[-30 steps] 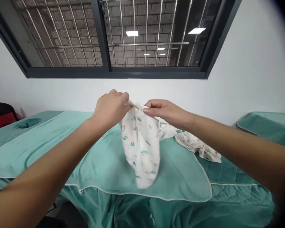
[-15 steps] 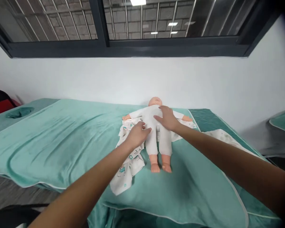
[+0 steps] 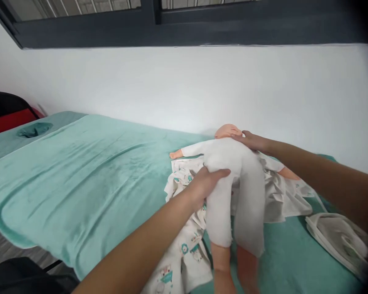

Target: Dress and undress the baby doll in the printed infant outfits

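Note:
A baby doll (image 3: 223,157) with a white cloth body lies on its back, its head toward the wall and its feet toward me. My left hand (image 3: 207,183) grips the doll's thigh on the left, thumb across the top and fingers partly hidden beneath. At the neck and shoulder, my right hand (image 3: 253,141) holds the doll, some fingers hidden behind the head. Spread under the doll is a white printed baby garment (image 3: 187,245), showing on both sides of the body.
A green sheet (image 3: 110,175) with folds covers the massage bed, which has a face hole (image 3: 35,130) at far left. A white cloth item (image 3: 340,241) lies at right. Behind stands a white wall (image 3: 171,85) below a dark window frame (image 3: 95,30). A red and black object (image 3: 9,116) sits at left.
My view has come closer to the doll. My right hand has gone from the doll's torso up to its neck. My left hand has closed around the thigh.

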A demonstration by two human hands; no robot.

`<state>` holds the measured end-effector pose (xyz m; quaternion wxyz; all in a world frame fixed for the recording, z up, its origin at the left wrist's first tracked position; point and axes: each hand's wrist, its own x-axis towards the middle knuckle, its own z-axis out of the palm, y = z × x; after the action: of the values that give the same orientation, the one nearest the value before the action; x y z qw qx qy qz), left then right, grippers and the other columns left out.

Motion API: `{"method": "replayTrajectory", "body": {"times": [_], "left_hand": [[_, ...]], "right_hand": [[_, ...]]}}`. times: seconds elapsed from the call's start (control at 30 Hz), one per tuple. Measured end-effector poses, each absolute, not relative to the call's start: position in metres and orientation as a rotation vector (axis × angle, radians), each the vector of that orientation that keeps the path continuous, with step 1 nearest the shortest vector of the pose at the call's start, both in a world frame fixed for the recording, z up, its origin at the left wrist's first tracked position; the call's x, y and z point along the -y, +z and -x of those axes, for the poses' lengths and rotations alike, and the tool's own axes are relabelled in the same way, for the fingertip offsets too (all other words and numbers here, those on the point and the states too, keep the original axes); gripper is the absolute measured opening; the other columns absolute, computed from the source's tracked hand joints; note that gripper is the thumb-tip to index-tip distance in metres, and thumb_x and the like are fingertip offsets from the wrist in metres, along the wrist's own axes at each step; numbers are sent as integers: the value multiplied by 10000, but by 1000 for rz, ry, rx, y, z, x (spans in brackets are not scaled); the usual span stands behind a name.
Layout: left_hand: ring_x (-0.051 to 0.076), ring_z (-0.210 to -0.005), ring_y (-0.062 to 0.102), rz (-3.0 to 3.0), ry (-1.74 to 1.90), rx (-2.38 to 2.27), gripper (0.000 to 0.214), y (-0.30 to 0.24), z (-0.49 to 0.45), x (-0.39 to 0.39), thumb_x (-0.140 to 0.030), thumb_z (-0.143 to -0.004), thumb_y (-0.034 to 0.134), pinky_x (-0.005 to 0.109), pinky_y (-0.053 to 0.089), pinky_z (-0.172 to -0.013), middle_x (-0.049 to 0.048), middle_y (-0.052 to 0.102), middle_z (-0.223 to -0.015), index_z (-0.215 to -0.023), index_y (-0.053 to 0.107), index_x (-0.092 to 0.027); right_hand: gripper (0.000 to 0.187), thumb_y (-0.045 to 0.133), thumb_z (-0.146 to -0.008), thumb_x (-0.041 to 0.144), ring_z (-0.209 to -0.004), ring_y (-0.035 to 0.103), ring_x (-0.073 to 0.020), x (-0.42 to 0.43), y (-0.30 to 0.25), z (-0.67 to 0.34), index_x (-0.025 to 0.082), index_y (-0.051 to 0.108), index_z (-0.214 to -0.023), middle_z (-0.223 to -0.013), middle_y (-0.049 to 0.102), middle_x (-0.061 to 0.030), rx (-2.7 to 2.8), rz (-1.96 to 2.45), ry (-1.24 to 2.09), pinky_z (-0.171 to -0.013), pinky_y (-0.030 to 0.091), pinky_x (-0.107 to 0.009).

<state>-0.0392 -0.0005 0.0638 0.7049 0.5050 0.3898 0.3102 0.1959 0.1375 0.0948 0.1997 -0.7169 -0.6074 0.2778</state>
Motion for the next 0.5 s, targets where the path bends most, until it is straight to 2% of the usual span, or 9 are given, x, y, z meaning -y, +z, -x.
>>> {"method": "replayTrajectory", "body": {"times": [0.1, 0.2, 0.37, 0.5], "left_hand": [[328, -992, 687, -1101, 686, -937, 758, 82, 84, -14, -628, -727, 614, 404, 603, -761, 178, 693, -1143, -1328, 539, -172], [322, -953, 694, -1080, 679, -1057, 637, 96, 144, -24, -561, -765, 627, 418, 596, -758, 162, 710, -1101, -1259, 575, -163], [242, -854, 701, -1072, 731, -1231, 457, 97, 231, -35, -430, -837, 611, 391, 567, -781, 98, 727, -1019, -1187, 573, -139], [218, -849, 694, -1076, 741, -1345, 433, 88, 266, -42, -444, -848, 579, 358, 566, -758, 87, 723, -995, -1164, 562, -149]], "right_hand": [[1018, 589, -678, 812, -1140, 603, -394, -155, 104, -163, 163, 409, -1442, -1382, 539, -249, 1743, 1932, 873, -872, 521, -509], [1015, 611, -675, 792, -1160, 590, -384, -171, 107, -112, 161, 394, -1440, -1424, 502, -238, 1789, 1823, 924, -872, 535, -494], [881, 702, -705, 664, -1201, 569, -358, -194, 100, -18, 141, 455, -1370, -1375, 546, -225, 1865, 1482, 953, -950, 523, -447], [763, 732, -751, 540, -1220, 557, -327, -208, 90, 34, 135, 478, -1346, -1317, 591, -193, 1887, 1234, 960, -1014, 484, -454]]}}
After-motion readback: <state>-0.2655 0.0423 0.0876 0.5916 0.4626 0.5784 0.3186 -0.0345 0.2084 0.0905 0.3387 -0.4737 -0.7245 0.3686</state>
